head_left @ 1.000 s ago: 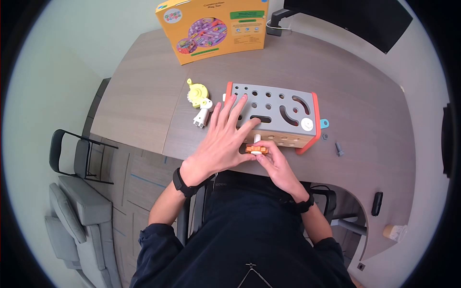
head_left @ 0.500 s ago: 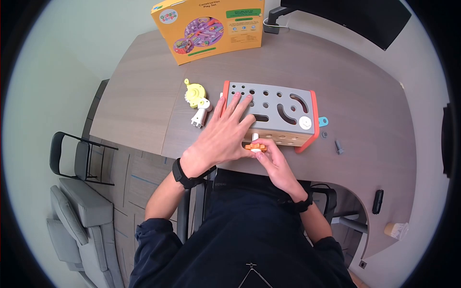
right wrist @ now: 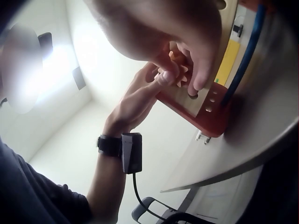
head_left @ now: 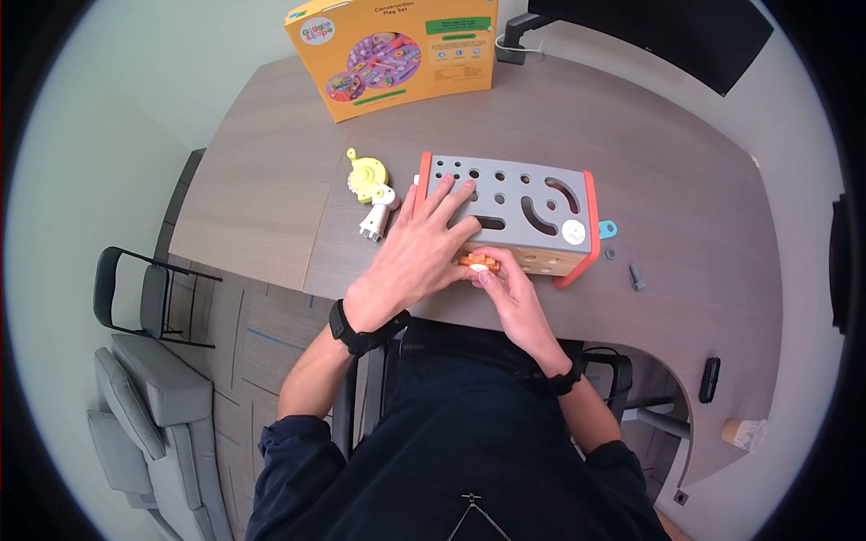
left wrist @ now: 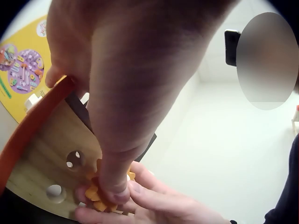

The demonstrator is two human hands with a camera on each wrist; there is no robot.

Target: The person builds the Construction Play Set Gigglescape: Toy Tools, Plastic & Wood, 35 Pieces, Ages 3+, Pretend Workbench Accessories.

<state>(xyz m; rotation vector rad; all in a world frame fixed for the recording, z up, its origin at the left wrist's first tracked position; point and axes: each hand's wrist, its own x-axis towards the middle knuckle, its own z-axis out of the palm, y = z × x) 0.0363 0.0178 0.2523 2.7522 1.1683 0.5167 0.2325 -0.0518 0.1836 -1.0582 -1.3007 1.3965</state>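
Observation:
A toy workbench box with a grey holed top [head_left: 516,233], wooden sides and orange-red ends stands on the table. At its near side, an orange gear [head_left: 481,261] with a white centre sits close against the wooden panel [left wrist: 39,163]. My right hand [head_left: 516,302] pinches the gear's rim between thumb and fingers. My left hand [head_left: 408,257] lies spread over the box's left part, fingers on the grey top. Its thumb reaches down the front and presses the gear's face, as the left wrist view shows.
Left of the box lie a yellow gear piece [head_left: 368,176] and a white connector [head_left: 377,218]. A grey bolt [head_left: 637,277] and nut [head_left: 610,253] lie on the right. Behind stand a yellow carton [head_left: 388,99] and a monitor [head_left: 667,41]. A black case [head_left: 710,379] lies near the right edge.
The orange gear has moved in toward the box's wooden side, with the right hand following. The white shaft that showed between them is out of sight. The left fingers stay on top.

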